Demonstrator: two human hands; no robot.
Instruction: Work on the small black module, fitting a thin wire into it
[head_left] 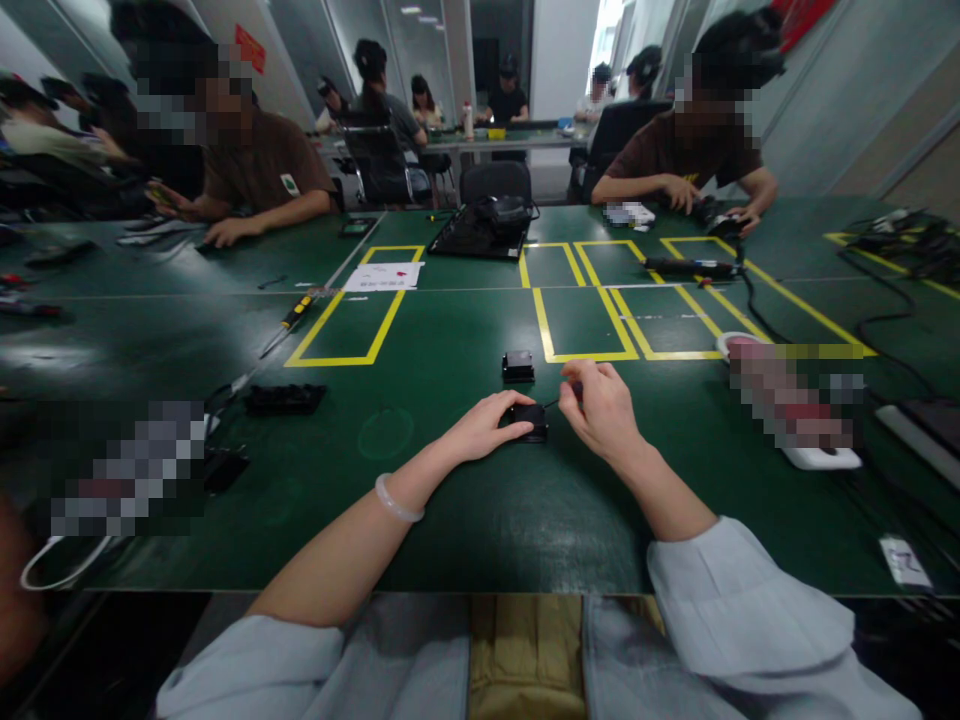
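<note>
My left hand [491, 420] rests on the green table [465, 500] with its fingers curled onto a small black box-shaped part [529, 420], holding it down. My right hand [598, 405] hovers just right of that part, fingers pinched together on a thin dark tool or wire that points toward it; what it is stays too small to name. A second small black part [518, 365] lies a little farther away, untouched. A pale bangle sits on my left wrist.
Yellow tape rectangles [352, 325] mark the table. A screwdriver [289, 322] and a black tray [286, 399] lie at the left, a black case [480, 232] at the far centre, cables and a white power strip [817, 455] at the right. Other people sit across the table.
</note>
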